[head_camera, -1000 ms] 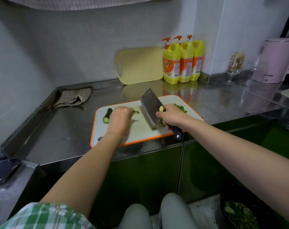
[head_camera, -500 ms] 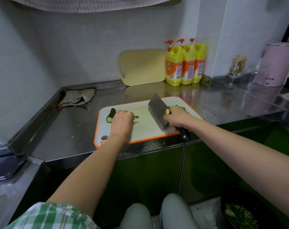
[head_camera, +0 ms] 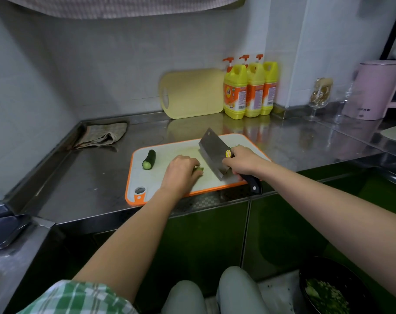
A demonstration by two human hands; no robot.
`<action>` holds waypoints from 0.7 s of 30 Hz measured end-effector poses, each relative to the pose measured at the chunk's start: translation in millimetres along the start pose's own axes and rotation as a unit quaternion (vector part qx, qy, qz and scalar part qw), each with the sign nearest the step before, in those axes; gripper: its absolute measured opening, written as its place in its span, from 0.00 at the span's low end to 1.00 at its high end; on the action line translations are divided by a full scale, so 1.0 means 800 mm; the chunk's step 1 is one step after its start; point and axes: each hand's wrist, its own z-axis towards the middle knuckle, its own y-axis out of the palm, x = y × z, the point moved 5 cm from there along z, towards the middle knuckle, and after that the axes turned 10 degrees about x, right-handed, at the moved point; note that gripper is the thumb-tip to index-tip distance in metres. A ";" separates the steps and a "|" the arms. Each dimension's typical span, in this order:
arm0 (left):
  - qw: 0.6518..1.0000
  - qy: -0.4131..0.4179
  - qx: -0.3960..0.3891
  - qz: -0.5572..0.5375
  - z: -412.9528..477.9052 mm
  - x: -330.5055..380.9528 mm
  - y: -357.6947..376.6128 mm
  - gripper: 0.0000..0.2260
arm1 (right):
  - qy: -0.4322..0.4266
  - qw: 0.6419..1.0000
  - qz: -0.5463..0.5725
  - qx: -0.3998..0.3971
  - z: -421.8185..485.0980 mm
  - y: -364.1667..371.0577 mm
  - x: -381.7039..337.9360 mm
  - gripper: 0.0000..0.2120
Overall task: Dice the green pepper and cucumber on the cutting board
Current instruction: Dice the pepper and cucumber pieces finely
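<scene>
Left hand (head_camera: pixel 181 175), chunk (head_camera: pixel 199 169) nearer steel cleaver (head_camera: pixel 213 152)

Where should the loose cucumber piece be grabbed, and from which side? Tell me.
Grip the cucumber piece around its dark-skinned middle, coming from above with fingers across its width. It lies on its side, alone on the left of the cutting board, so its rounded flanks are free.

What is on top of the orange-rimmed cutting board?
On the cutting board: a cucumber stub lying apart at the left, and a small green piece, held and mostly covered by the left hand. The right hand grips the cleaver, hiding whatever lies behind it.
</scene>
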 end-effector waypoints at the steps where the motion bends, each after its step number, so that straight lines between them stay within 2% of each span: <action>1: 1.000 -0.004 -0.007 -0.014 -0.002 0.000 0.001 0.17 | -0.007 1.000 -0.001 0.000 -0.001 0.002 -0.002 0.08; 3: 1.000 -0.003 -0.018 -0.023 -0.006 -0.003 -0.002 0.24 | -0.015 1.000 -0.019 -0.005 -0.001 0.012 -0.007 0.11; 5: 1.000 -0.009 -0.019 -0.021 -0.012 -0.015 -0.009 0.27 | -0.015 0.999 -0.044 -0.006 -0.001 0.018 -0.010 0.13; 9: 0.998 -0.043 -0.027 -0.040 -0.023 -0.040 -0.022 0.20 | -0.013 0.997 -0.078 -0.015 -0.002 0.019 -0.016 0.12; 14: 0.996 -0.038 -0.044 -0.066 -0.021 -0.023 -0.013 0.17 | -0.011 0.992 -0.120 -0.029 -0.002 0.019 -0.025 0.09; 21: 0.993 -0.067 0.016 -0.094 -0.022 -0.018 -0.007 0.11 | -0.043 0.991 -0.126 -0.011 -0.008 0.007 -0.044 0.05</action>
